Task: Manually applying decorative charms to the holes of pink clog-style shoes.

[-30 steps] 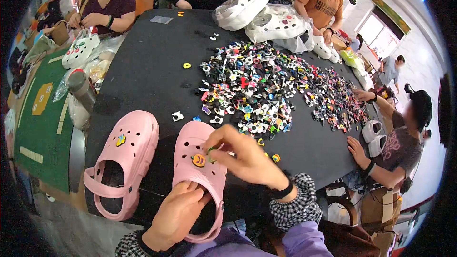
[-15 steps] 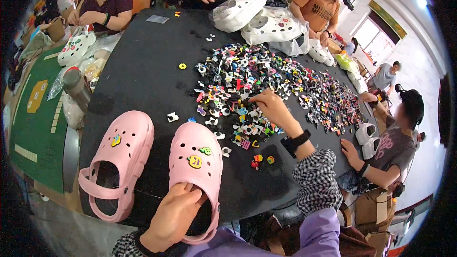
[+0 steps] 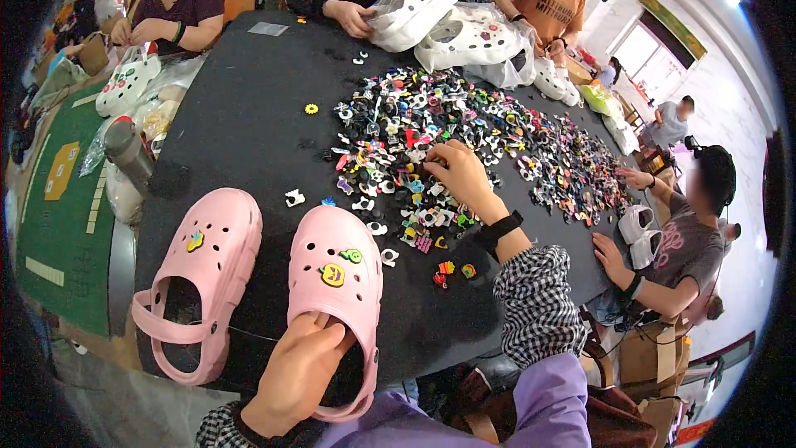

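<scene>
Two pink clogs stand side by side on the black table, toes pointing away from me. The left clog carries one small yellow charm. On the right clog are a round yellow charm and a green one. My left hand reaches into this clog's foot opening and grips it, fingertips hidden inside. Over the near side of a big pile of shoe charms, my right hand has its thumb and fingers pinched together; what lies between them is too small to make out.
Loose charms lie near the right clog. Bagged white clogs sit at the far edge, more white clogs at the right. A steel bottle stands left by a green mat. Several people work around the table.
My right hand has shifted slightly left and nearer over the pile, its fingers now pinched. My left hand stays in the clog. Across the table, a person's hand now touches a bagged white clog.
</scene>
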Available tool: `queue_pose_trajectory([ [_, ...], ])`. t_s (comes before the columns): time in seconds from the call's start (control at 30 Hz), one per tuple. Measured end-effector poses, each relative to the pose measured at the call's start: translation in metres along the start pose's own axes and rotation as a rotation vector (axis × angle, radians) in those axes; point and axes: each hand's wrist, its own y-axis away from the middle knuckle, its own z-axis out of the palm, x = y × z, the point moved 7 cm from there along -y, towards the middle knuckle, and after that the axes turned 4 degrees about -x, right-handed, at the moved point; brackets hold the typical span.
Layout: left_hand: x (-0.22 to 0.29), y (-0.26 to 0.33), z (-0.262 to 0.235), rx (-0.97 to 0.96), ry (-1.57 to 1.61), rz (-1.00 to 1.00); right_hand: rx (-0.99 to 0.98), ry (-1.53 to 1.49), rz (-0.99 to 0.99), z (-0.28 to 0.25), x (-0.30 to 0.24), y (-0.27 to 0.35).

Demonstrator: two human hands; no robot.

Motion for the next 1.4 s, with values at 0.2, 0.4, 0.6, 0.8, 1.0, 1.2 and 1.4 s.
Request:
queue_pose_trajectory([
  [0.2, -0.001, 0.0, -0.003, 0.005, 0.012, -0.01, -0.172, -0.205, -0.052, 0.001, -0.001, 0.005],
  [0.4, -0.002, -0.001, -0.004, 0.0, -0.012, -0.006, -0.143, -0.26, -0.022, -0.016, -0.02, 0.003],
  [0.6, 0.002, -0.002, 0.0, -0.02, -0.017, 0.012, -0.132, -0.214, -0.233, 0.0, -0.031, 0.006],
  [0.8, 0.003, -0.001, 0.0, -0.037, -0.028, -0.003, -0.057, -0.271, -0.032, -0.005, 0.006, 0.005],
  [1.0, -0.003, -0.001, -0.007, -0.006, -0.102, -0.059, 0.053, -0.015, 0.08, -0.022, 0.037, 0.012],
  [1.2, -0.001, 0.002, -0.005, -0.026, -0.144, -0.037, -0.136, -0.144, -0.148, -0.013, -0.026, -0.035],
  [1.4, -0.002, -0.001, -0.007, 0.022, -0.071, -0.009, -0.14, 0.036, -0.037, 0.029, -0.023, -0.058],
])
